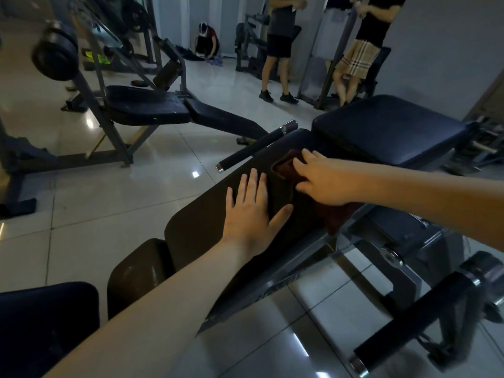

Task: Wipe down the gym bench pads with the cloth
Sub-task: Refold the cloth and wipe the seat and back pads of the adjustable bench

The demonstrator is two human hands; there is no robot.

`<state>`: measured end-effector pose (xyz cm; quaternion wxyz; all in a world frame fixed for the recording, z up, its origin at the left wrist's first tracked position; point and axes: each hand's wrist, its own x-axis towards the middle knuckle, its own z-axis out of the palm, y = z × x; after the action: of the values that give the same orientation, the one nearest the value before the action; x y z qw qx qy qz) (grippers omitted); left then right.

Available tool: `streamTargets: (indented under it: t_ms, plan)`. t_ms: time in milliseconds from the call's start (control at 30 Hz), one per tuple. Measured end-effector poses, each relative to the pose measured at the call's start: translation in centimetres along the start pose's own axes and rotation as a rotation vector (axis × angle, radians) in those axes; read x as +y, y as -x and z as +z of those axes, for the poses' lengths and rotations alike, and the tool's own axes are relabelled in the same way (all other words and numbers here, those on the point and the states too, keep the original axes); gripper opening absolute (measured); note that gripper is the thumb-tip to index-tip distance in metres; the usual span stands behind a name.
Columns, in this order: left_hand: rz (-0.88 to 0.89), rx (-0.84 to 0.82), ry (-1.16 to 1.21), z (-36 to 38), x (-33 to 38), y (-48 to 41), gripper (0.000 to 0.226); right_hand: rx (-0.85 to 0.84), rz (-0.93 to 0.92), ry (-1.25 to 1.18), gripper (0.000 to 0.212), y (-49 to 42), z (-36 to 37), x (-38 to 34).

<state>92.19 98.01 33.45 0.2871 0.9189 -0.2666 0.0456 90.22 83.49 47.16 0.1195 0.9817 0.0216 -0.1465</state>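
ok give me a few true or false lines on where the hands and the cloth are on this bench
1. The left hand lies flat on the long back pad, holding nothing. True.
2. The cloth is under the left hand. False: it lies under the right hand, farther up the pad.
3. The cloth is white. False: it is dark red.
4. Other people stand in the background. True.

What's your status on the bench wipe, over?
Left hand flat on long dark padded bench pad. Right hand pressing dark red cloth on same pad, near its far end. Nothing in the way.
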Motion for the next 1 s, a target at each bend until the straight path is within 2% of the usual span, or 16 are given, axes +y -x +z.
streamTargets:
  t_ms: [33, 100, 167, 233, 300, 433, 567, 833, 900, 1000]
  plan:
    - [-0.002, 0.0, 0.0, 0.0, 0.0, 0.0, 0.086, -0.015, -0.005, -0.006, 0.071, 0.7, 0.1, 0.1]
    - [-0.006, -0.005, -0.002, 0.0, 0.0, 0.0, 0.09, 0.061, -0.085, 0.09, 0.081, 1.1, 0.4, 1.0]
    - [-0.002, -0.004, 0.006, -0.1, 0.1, 0.1, 0.094, 0.196, -0.261, 0.227, 0.082, 1.0, 0.9, 1.9]
    - [-0.002, -0.001, 0.01, 0.0, 0.0, 0.0, 0.094, 0.204, -0.325, 0.209, 0.077, 1.0, 1.7, 2.3]
    - [-0.009, 0.004, -0.006, 0.1, -0.1, -0.2, 0.094, 0.2, -0.284, 0.144, 0.07, 1.2, 2.9, 2.1]
    - [-0.004, 0.017, -0.043, 0.4, -0.3, -0.3, 0.094, 0.287, -0.192, 0.175, 0.058, 1.0, 4.8, 0.8]
    - [0.003, 0.022, -0.001, 0.7, -0.7, -0.3, 0.098, 0.293, -0.146, 0.073, 0.058, -2.0, 2.7, 0.5]
    - [-0.012, 0.003, 0.011, 0.0, -0.1, 0.0, 0.096, 0.425, -0.01, -0.026, 0.058, -9.1, -1.0, 1.1]
    - [-0.014, -0.003, 0.017, -0.1, 0.0, 0.1, 0.094, 0.4, -0.028, -0.019, 0.058, -8.0, -0.7, 1.0]
    - [-0.004, -0.018, 0.024, -0.1, -0.1, 0.1, 0.093, 0.27, -0.045, 0.002, 0.062, -4.0, 0.6, 0.9]
